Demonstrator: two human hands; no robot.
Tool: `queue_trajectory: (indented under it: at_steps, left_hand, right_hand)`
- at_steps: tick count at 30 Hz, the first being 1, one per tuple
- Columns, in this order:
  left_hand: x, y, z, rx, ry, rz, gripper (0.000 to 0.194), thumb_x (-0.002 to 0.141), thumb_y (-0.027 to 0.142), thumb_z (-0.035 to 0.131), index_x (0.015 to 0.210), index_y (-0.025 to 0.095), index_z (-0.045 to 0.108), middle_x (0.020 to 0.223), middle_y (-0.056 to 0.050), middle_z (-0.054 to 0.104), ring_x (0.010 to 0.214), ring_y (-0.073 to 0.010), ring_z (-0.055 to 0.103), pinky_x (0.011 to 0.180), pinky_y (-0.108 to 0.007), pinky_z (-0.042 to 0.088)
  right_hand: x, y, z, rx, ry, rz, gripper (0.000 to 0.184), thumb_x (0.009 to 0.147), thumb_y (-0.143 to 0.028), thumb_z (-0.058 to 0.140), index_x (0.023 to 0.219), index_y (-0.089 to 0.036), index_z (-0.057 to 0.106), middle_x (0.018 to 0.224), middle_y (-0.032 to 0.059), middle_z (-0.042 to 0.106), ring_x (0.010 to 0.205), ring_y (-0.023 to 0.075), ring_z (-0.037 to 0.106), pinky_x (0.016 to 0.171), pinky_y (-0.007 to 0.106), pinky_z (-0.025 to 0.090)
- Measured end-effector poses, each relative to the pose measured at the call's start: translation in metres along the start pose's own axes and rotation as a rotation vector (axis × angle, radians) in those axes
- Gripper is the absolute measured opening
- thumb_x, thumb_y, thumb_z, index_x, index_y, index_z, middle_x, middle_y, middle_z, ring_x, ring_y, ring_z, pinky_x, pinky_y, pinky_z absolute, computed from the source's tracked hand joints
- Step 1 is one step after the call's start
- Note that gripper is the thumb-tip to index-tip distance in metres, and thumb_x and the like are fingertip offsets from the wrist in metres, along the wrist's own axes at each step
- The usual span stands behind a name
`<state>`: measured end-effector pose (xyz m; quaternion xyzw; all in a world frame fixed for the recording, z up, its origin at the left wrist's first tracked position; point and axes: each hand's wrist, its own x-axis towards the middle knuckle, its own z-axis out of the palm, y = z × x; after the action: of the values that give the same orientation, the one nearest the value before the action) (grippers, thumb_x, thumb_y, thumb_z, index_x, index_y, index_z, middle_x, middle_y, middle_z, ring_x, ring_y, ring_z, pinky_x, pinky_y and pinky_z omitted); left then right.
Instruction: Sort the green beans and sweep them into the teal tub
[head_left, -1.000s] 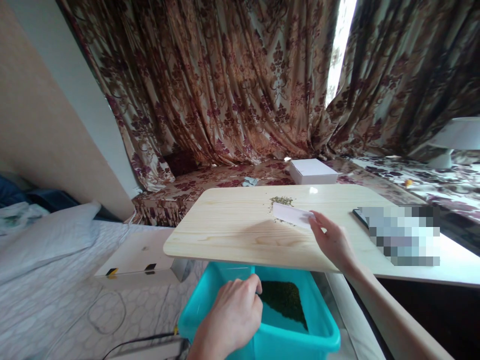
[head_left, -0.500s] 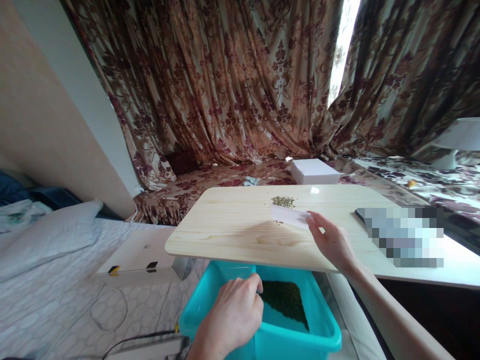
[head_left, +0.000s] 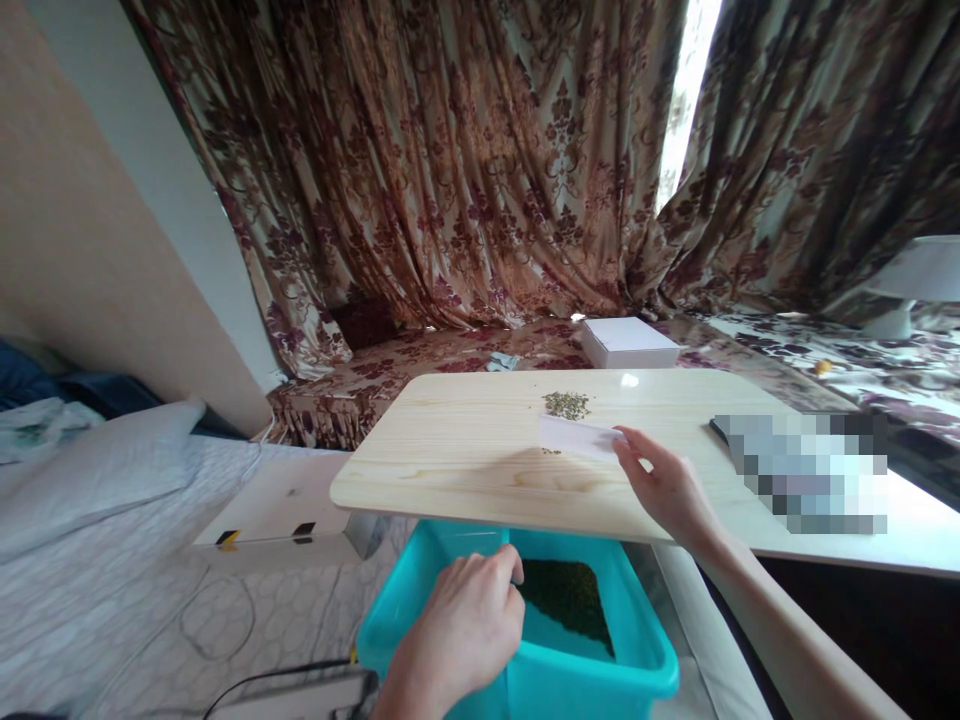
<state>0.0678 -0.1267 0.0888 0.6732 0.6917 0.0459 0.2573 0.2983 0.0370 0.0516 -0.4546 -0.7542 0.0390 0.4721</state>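
Note:
My right hand [head_left: 664, 485] pinches one end of a flat white card [head_left: 576, 438], held on edge over the pale wooden tabletop [head_left: 442, 440]. Just beyond the card lies a small heap of greenish seeds or grains [head_left: 568, 405]. A few loose bits [head_left: 551, 452] sit on its near side. Below the table's front edge, my left hand [head_left: 472, 620] is curled closed over the middle divider of a turquoise bin [head_left: 592, 680]; its fingertips are mostly hidden. In the bin's right compartment rests a dark green granular pile [head_left: 566, 600].
A dark flat item with a blurred surface [head_left: 802, 475] lies at the table's right. Behind the table stands a white box [head_left: 631, 342], near a pale blue cloth [head_left: 502, 362]. To the left, a large white box [head_left: 277, 500] and cables lie on the bed [head_left: 135, 610].
The white card has come slightly toward me and left, away from the heap, with the near loose bits shifted along. The bin has shifted slightly left.

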Motion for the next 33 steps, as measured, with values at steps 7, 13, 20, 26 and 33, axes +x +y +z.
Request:
queue_trajectory:
  at_steps: [7, 13, 20, 26, 33]
  left_hand:
    - [0.001, 0.001, -0.001, -0.011, -0.001, -0.007, 0.034, 0.089, 0.02, 0.033, 0.109, 0.024, 0.061, 0.108, -0.007, 0.071, 0.108, -0.0255, 0.062, 0.094, -0.035, 0.042]
    - [0.0, 0.0, -0.001, -0.01, -0.001, -0.001, 0.034, 0.089, 0.02, 0.033, 0.11, 0.023, 0.061, 0.108, -0.007, 0.071, 0.108, -0.0258, 0.062, 0.093, -0.036, 0.042]
    - [-0.001, 0.0, -0.003, -0.016, -0.002, -0.011, 0.033, 0.089, 0.019, 0.034, 0.108, 0.024, 0.06, 0.108, -0.008, 0.07, 0.108, -0.0262, 0.062, 0.093, -0.036, 0.042]
    - [0.0, 0.001, -0.002, -0.011, -0.002, -0.008, 0.034, 0.09, 0.019, 0.033, 0.109, 0.024, 0.06, 0.109, -0.007, 0.07, 0.109, -0.0259, 0.062, 0.093, -0.036, 0.042]
    - [0.0, 0.002, 0.0, -0.014, -0.004, -0.013, 0.034, 0.09, 0.02, 0.034, 0.11, 0.024, 0.061, 0.11, -0.007, 0.07, 0.11, -0.0251, 0.061, 0.095, -0.035, 0.042]
  right_hand:
    - [0.0, 0.004, 0.0, 0.008, 0.004, 0.034, 0.036, 0.092, -0.038, 0.049, 0.104, -0.018, 0.076, 0.086, 0.0106, 0.082, 0.071, 0.0264, 0.079, 0.062, 0.032, 0.06]
    - [-0.007, 0.005, 0.0, 0.009, 0.012, 0.024, 0.036, 0.092, -0.039, 0.049, 0.102, -0.017, 0.077, 0.087, 0.011, 0.082, 0.072, 0.0264, 0.079, 0.062, 0.032, 0.061]
    - [-0.018, 0.012, -0.011, 0.038, 0.073, 0.007, 0.031, 0.093, -0.038, 0.053, 0.101, -0.019, 0.076, 0.085, 0.0085, 0.082, 0.074, 0.0248, 0.079, 0.062, 0.029, 0.061]
    - [-0.022, 0.012, -0.018, 0.049, 0.075, -0.002, 0.028, 0.093, -0.037, 0.055, 0.1, -0.019, 0.075, 0.085, 0.0079, 0.082, 0.074, 0.0235, 0.079, 0.061, 0.027, 0.061]
    - [-0.032, 0.005, -0.029, 0.095, 0.031, -0.005, 0.027, 0.093, -0.037, 0.055, 0.098, -0.019, 0.074, 0.089, 0.0081, 0.082, 0.074, 0.0221, 0.078, 0.061, 0.025, 0.06]
